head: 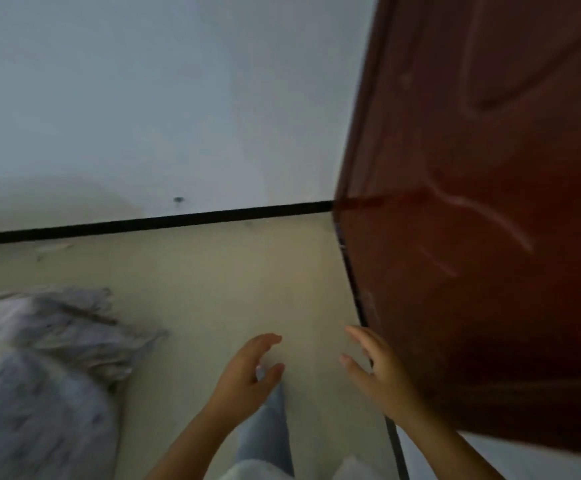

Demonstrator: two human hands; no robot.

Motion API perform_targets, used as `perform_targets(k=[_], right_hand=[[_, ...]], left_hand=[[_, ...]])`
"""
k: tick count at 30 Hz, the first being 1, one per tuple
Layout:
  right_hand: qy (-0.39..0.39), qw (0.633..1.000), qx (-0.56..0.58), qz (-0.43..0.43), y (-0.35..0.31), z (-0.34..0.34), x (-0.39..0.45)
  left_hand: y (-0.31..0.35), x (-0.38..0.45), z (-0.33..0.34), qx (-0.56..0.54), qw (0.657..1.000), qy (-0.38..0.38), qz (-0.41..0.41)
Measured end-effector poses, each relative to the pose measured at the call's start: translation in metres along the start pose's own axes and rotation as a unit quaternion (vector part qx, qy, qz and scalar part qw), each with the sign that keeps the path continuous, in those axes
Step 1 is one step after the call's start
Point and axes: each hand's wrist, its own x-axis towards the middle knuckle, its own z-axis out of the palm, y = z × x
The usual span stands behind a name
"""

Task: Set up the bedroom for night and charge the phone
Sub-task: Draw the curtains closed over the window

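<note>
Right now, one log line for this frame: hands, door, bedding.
left hand: open, empty | right hand: open, at edge of reddish-brown wooden door | grey-white rumpled bedding: lower left | phone: not visible

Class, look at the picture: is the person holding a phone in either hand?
No: both the left hand and right hand hang open and empty above the beige floor.

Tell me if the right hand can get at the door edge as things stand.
Probably yes: the right hand is open beside the brown door edge, nothing between them; whether they touch is unclear.
</note>
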Motion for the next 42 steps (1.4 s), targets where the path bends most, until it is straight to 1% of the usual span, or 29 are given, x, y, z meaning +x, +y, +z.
perform_targets(k=[3,6,10,14,18,20,22,25,28,31,34,37,39,42], right_hand=[[-0.067,0.997,0.020,-0.039,-0.049,0.053,0.065],[-0.123,0.991,0.040,-0.024,-0.093,0.107,0.123],[-0.176,0.984,0.023,-0.017,-0.149,0.166,0.178],[-0.215,0.976,0.012,-0.001,-0.193,0.200,0.232],[-0.261,0.965,0.013,-0.009,-0.243,0.239,0.308],[-0.281,0.958,0.013,-0.045,-0.276,0.268,0.355],[-0.303,0.950,0.008,-0.081,-0.313,0.301,0.406],[-0.349,0.929,-0.014,-0.124,-0.371,0.357,0.481],[-0.391,0.907,-0.043,-0.149,-0.427,0.408,0.540],[-0.427,0.887,-0.078,-0.158,-0.465,0.453,0.583],[-0.466,0.860,-0.121,-0.170,-0.499,0.502,0.616],[-0.504,0.828,-0.153,-0.193,-0.535,0.567,0.635],[-0.527,0.803,-0.165,-0.222,-0.564,0.619,0.642],[-0.545,0.776,-0.168,-0.270,-0.618,0.708,0.647]], left_hand=[[-0.035,0.020,-0.068,-0.089,0.990,0.096,-0.046],[-0.064,0.038,-0.134,-0.142,0.972,0.166,-0.088],[-0.102,0.046,-0.204,-0.177,0.952,0.210,-0.137],[-0.135,0.057,-0.261,-0.226,0.920,0.254,-0.194],[-0.161,0.096,-0.326,-0.240,0.905,0.294,-0.194],[-0.176,0.127,-0.369,-0.245,0.900,0.311,-0.182],[-0.190,0.161,-0.417,-0.260,0.888,0.337,-0.172],[-0.211,0.208,-0.489,-0.250,0.873,0.388,-0.160],[-0.233,0.236,-0.551,-0.255,0.840,0.437,-0.194],[-0.262,0.239,-0.595,-0.261,0.800,0.482,-0.242],[-0.291,0.230,-0.630,-0.261,0.758,0.523,-0.288],[-0.324,0.223,-0.666,-0.265,0.719,0.556,-0.321],[-0.351,0.220,-0.701,-0.260,0.708,0.570,-0.327],[-0.391,0.215,-0.779,-0.254,0.699,0.588,-0.318]])
